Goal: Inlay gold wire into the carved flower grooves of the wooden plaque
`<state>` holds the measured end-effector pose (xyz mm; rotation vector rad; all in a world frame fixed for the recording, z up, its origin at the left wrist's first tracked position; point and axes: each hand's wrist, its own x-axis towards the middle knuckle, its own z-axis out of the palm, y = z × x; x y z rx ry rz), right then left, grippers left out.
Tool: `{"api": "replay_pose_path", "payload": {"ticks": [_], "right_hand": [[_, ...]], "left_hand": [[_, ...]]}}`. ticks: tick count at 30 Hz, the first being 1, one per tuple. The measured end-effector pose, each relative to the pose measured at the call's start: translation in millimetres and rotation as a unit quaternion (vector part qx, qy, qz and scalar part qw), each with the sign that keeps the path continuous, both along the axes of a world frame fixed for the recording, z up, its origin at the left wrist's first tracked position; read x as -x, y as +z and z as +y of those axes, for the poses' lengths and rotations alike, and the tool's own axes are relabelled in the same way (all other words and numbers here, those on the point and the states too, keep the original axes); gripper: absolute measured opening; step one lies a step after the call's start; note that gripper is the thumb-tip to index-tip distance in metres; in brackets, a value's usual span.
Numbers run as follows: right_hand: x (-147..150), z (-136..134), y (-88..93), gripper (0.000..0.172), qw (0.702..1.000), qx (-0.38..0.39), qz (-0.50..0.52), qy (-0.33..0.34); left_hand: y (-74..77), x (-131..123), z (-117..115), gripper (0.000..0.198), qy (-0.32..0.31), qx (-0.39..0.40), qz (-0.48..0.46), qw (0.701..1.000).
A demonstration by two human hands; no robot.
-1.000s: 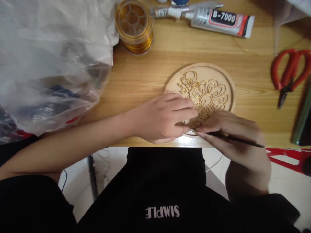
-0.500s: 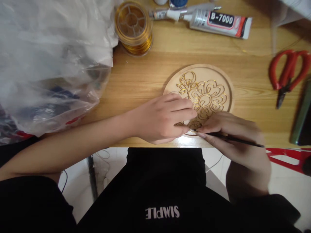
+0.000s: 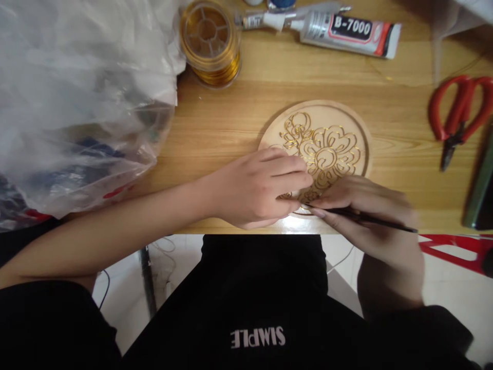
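A round, rimmed wooden board (image 3: 360, 115) lies near the table's front edge, with a flower pattern of gold wire (image 3: 325, 156) on its face. My left hand (image 3: 262, 187) rests over the board's left side, fingers bent and lying on it, the thumb apart from the forefinger. At the lower edge, my right hand (image 3: 370, 208) pinches slim black tweezers (image 3: 385, 222), whose tip meets the board beside my left thumb. Whatever is at that tip is too small to make out. My hands cover the lower part of the pattern.
A spool of gold wire (image 3: 219, 74) stands at the back left, beside a large clear plastic bag (image 3: 96, 103). Behind the board lies a B-7000 glue tube (image 3: 350, 33). Red-handled pliers (image 3: 454, 118) and a dark green object (image 3: 479, 190) are at the right.
The view has shifted very slightly. Both hands keep nearly the same place on the board, and the tweezers' tip stays beside the left thumb.
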<state>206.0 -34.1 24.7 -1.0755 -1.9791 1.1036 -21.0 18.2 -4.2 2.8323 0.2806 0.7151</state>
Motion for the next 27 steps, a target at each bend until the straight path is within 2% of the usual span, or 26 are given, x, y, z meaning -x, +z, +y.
{"api": "replay_pose_path", "payload": {"ticks": [15,27], "right_hand": [[-6.6,2.7,-0.5,0.022,0.999,0.001,0.008,0.050],[-6.4,0.8,-2.9,0.026,0.999,-0.007,0.022,0.024]], "left_hand": [[0.6,-0.4,0.2,0.021,-0.003,0.001,0.012,1.000],[1.6,-0.2,0.5,0.020,-0.008,0.017,0.019,1.000]]}}
